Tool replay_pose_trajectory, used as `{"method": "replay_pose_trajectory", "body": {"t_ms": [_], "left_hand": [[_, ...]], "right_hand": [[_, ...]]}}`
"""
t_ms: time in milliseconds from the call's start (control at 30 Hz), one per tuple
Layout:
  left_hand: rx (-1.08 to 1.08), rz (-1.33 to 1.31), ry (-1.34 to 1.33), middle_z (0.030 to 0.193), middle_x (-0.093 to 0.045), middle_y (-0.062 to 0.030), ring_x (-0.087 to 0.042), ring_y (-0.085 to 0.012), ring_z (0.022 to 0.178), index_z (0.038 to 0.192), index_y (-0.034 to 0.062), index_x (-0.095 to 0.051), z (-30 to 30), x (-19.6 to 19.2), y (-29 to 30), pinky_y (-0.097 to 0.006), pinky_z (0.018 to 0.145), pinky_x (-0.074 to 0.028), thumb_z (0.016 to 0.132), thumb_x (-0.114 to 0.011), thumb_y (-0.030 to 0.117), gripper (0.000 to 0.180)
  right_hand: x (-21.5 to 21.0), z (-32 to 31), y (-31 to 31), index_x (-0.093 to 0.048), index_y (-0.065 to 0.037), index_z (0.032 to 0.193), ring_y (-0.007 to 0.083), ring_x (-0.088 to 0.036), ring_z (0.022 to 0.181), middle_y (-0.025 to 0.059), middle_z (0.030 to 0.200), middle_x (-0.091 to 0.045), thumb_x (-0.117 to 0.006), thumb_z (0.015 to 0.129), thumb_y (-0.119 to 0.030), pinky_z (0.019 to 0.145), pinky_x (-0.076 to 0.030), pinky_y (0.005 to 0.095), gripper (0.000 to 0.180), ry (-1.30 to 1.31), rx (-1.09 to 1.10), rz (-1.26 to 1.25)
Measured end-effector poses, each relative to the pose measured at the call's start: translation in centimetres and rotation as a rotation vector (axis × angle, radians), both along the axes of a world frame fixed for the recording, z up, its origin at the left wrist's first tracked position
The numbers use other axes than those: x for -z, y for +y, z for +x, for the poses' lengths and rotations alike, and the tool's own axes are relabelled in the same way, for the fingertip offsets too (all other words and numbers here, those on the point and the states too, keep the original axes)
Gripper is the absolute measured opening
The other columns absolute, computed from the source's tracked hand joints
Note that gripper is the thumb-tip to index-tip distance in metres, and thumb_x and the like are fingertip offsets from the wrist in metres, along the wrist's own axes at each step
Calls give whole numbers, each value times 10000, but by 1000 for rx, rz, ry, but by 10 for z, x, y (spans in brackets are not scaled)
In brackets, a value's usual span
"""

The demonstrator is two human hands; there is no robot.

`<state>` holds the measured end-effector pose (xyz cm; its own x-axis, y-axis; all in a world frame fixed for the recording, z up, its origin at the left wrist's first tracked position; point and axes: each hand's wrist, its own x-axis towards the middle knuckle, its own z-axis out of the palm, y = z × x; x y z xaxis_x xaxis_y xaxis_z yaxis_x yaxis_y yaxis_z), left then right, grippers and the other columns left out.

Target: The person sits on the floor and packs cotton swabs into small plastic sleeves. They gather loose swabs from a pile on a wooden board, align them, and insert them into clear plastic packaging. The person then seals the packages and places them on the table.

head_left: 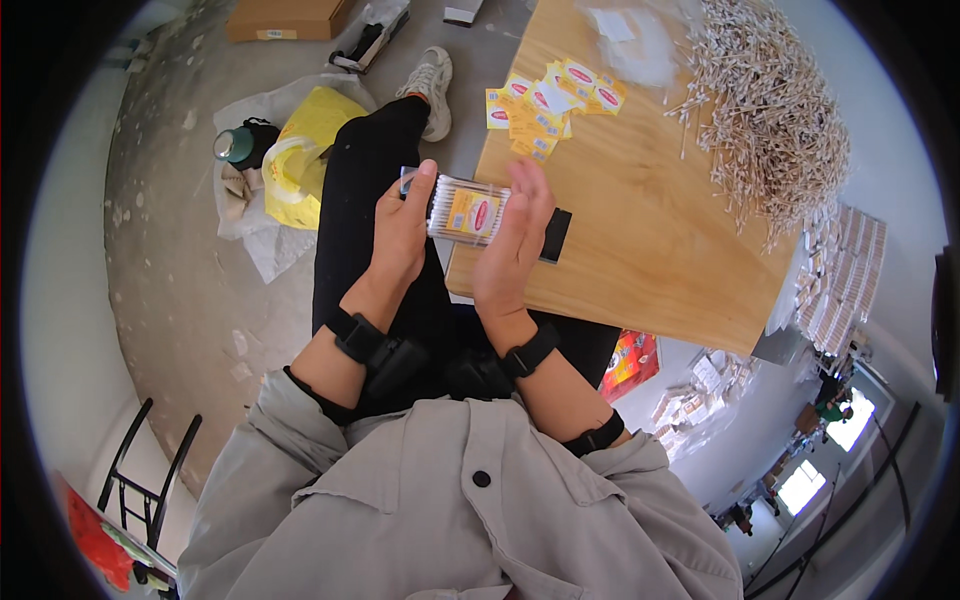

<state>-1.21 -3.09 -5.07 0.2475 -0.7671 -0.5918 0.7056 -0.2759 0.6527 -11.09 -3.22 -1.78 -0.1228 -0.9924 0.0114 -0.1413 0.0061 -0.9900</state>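
Plainly, both hands [400, 228] [512, 240] flank the swab pack [466, 211]

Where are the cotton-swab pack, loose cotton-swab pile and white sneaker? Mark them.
Cotton-swab pack [471, 212]: head view, on its front label.
Loose cotton-swab pile [770, 115]: head view, on its middle.
White sneaker [432, 88]: head view, on its upper.

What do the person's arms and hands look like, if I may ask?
The left hand and right hand are ungloved. Light grey sleeves end well above the black wrist straps. Black bands circle both forearms near the sleeves, and a dark boxy unit sits at the left strap.
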Motion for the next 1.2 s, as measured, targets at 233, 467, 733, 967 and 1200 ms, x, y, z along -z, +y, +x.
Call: {"method": "replay_pose_trajectory", "body": {"t_ms": [233, 467, 733, 967, 1200], "left_hand": [[28, -45, -181, 726, -533, 65, -442, -14, 652, 817, 52, -616, 1, 4, 2, -208, 577, -377, 974, -641, 232, 240], [52, -30, -362, 717, -535, 56, -451, -14, 653, 812, 35, -629, -1, 7, 2, -207, 572, -384, 962, -656, 209, 232], [93, 41, -243, 894, -648, -41, -596, -135, 805, 1012, 11, -643, 23, 4, 9, -272, 786, -476, 1059, -316, 469, 565], [40, -115, -817, 1155, -589, -75, -549, -144, 1039, 1232, 16, -530, 31, -24, 23, -280, 881, -417, 1058, -370, 311, 378], [77, -227, -914, 1192, -573, -77, -538, -140, 1036, 1240, 19, -512, 20, -47, 25, -280, 889, -410, 1030, -433, 206, 292]], "right_hand": [[2, 7, 3, -384, 51, 1382, 337, -453, 1278, 221, 1351, -445, -370, 1047, -240, 1089, -328, 410, 444, 94, 27, -39], [7, 3, 4, -376, 58, 1380, 382, -470, 1214, 253, 1338, -450, -417, 1030, -236, 1055, -351, 428, 459, 245, -16, -104], [11, -84, -63, -420, 17, 1338, 343, -452, 1140, 190, 1197, -462, -615, 921, -161, 1004, -368, 410, 494, 308, 321, -20], [10, -164, -197, -441, 22, 1308, 384, -416, 1174, 228, 1238, -461, -744, 788, -183, 1008, -334, 482, 635, 860, 543, -217], [28, -191, -213, -562, -40, 1199, 350, -486, 1112, 153, 1129, -502, -748, 776, -172, 923, -394, 479, 481, 940, 469, -230]]}}
